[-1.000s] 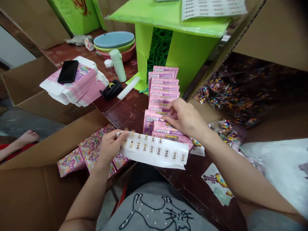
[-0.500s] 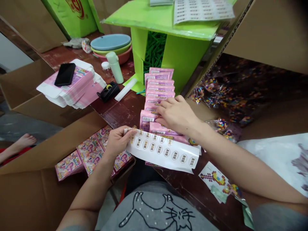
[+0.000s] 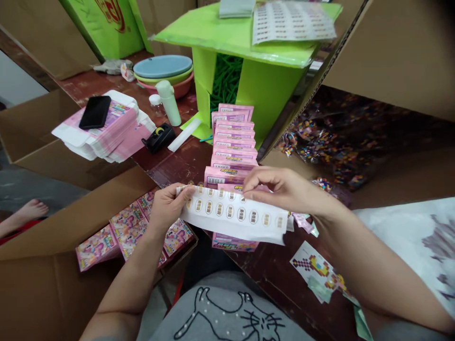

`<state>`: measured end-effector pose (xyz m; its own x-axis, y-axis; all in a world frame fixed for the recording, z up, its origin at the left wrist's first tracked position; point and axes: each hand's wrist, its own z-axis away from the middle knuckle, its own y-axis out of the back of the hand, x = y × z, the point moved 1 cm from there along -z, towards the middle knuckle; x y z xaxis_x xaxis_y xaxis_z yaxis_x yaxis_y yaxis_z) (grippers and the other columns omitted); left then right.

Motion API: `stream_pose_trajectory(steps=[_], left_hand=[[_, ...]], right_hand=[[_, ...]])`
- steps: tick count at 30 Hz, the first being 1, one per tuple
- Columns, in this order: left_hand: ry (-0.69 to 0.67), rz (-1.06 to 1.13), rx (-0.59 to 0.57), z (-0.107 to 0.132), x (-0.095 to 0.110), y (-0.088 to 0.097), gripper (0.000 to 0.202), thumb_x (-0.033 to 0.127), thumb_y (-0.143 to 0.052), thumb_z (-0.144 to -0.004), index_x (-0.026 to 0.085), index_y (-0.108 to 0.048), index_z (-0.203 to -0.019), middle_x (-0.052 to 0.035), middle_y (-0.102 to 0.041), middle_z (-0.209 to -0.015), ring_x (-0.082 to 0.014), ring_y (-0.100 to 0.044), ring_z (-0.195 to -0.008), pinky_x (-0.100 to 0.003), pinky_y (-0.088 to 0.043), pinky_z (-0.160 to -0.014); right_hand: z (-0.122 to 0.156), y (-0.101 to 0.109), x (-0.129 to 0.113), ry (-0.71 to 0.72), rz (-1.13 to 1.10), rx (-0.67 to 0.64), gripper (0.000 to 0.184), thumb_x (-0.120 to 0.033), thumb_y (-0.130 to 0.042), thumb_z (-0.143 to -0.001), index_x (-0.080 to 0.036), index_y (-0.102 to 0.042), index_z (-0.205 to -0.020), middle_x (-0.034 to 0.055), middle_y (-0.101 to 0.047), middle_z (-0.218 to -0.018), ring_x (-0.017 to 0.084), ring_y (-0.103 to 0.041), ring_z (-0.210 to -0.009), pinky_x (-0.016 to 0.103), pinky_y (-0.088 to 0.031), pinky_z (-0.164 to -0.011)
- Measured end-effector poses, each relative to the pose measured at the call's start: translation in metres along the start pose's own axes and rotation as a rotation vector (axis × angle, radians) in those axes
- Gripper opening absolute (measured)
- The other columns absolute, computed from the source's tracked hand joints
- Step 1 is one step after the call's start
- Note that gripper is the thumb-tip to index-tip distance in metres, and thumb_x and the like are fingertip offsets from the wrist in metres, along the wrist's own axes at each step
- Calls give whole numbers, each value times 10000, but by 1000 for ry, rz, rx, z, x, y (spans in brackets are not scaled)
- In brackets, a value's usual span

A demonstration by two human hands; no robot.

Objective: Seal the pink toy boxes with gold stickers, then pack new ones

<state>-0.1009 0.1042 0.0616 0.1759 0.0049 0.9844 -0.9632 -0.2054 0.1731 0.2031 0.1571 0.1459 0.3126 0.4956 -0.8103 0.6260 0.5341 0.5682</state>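
Observation:
My left hand [image 3: 172, 206] grips the left end of a white sticker sheet [image 3: 231, 227] between thumb and fingers. Rows of oval stickers with dark and gold print run along the strip. At its upper edge my right hand [image 3: 272, 187] pinches an oval sticker, its fingertips partly covering it. Just beyond the sheet, a row of pink boxes [image 3: 234, 147] leads away from me on the table, barcodes and printed edges facing up. The sheet hides the nearer part of that row; one pink box [image 3: 236, 242] shows below it.
Left stand flat pink cartons with a phone [image 3: 95, 112] on top, a tape dispenser [image 3: 161, 136] and a green bottle [image 3: 169, 102]. A green box [image 3: 273, 80] rises behind the row. Right, a large carton [image 3: 394, 52] contains colourful bags. Packed boxes [image 3: 135, 222] fill a carton at lower left.
My right hand has drawn back from the pink boxes to the sheet's upper edge, fingers now pinching there. The sheet has shifted slightly left and up in my left hand.

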Motion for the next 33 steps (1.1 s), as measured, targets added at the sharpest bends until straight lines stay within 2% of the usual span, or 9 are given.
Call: stream_pose_trajectory(steps=[4, 9, 12, 16, 21, 24, 26, 29, 33], left_hand=[[-10, -5, -7, -1, 1, -5, 253, 413, -816, -785, 169, -790, -723, -1, -681, -624, -108, -527, -541, -194, -422, -501], [-19, -41, -27, 0, 4, -2, 267, 411, -794, -801, 172, -760, -689, 3, -660, -611, -113, -524, -549, -200, -413, -504], [-37, -72, -40, -3, 9, -2, 282, 421, -779, -813, 172, -754, -685, -1, -657, -610, -115, -523, -556, -204, -411, -511], [-99, -88, -79, -19, 17, -8, 307, 449, -777, -803, 172, -749, -673, -5, -648, -610, -118, -511, -567, -211, -409, -521], [-135, -77, -99, -42, 23, -18, 307, 458, -770, -812, 172, -758, -702, -4, -653, -632, -117, -498, -582, -217, -418, -543], [-130, -81, -98, -49, 21, -21, 321, 466, -769, -815, 170, -744, -694, -3, -646, -631, -118, -495, -584, -219, -418, -548], [-114, -75, -104, -52, 18, -22, 326, 469, -761, -815, 165, -737, -698, -4, -641, -635, -118, -494, -587, -218, -411, -545], [-83, -60, -109, -52, 13, -24, 365, 500, -762, -809, 156, -720, -693, -5, -623, -634, -120, -491, -592, -216, -389, -531], [-57, -52, -109, -48, 10, -23, 389, 511, -764, -812, 153, -699, -673, 4, -588, -609, -114, -466, -575, -211, -366, -517]], right_hand=[[-24, 3, 23, -52, 171, 312, 222, -430, -740, -988, -227, -752, -899, 56, -772, -984, 213, -710, -907, 372, -540, -837], [-51, -3, 49, -202, 554, 264, 57, -269, -742, -957, -225, -747, -992, 57, -777, -1058, 249, -716, -926, 411, -487, -875], [-51, -10, 50, -151, 688, 331, 295, -290, -718, -988, -236, -706, -1278, 102, -740, -1249, 272, -702, -999, 437, -449, -911], [-47, -10, 51, -98, 829, 286, 223, -347, -595, -1088, -262, -801, -1082, 101, -728, -1209, 285, -659, -1065, 478, -388, -954], [-37, 4, 43, -89, 545, 194, 299, -454, -606, -1089, -280, -848, -1072, 103, -746, -1270, 314, -653, -1198, 518, -464, -1010], [-30, 7, 29, 36, 149, 73, 286, -488, -688, -1042, -240, -808, -965, 77, -784, -1093, 249, -713, -1088, 444, -546, -967], [-30, 10, 26, 34, 16, 147, 260, -474, -736, -1009, -225, -772, -943, 61, -780, -1013, 224, -720, -979, 414, -561, -905], [-43, 16, 39, -10, 62, 333, 217, -431, -757, -978, -218, -752, -937, 62, -771, -1008, 220, -705, -937, 409, -547, -888], [-70, 18, 65, -101, 388, 299, 106, -304, -725, -957, -220, -730, -892, 63, -779, -1027, 243, -714, -951, 433, -507, -920]])
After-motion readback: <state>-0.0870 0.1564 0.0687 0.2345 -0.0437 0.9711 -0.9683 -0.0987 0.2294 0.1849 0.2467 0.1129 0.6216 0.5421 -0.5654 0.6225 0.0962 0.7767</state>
